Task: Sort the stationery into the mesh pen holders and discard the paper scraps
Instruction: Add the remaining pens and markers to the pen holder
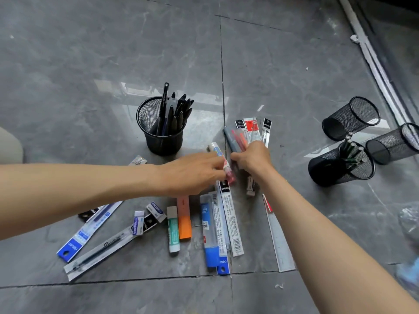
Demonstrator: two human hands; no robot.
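Right hand (251,158) clutches a fan of refills (254,130) low over the floor (294,87). Left hand (195,174) pinches a white pen (218,152) just beside. Best tuck the pen into the bundle, ends squared, before moving to a holder (340,125).

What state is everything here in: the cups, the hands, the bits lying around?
Mesh holder with black pens: upright, nearly full.
Mesh holder with pencils: holds a few pencils.
Two other mesh holders: empty.
Left hand: pinches a white pen.
Right hand: grips a fanned bundle of refill packs.
Glue stick: capped, lying flat.
Erasers: in sleeves, lying flat.
Ruler: lying flat.
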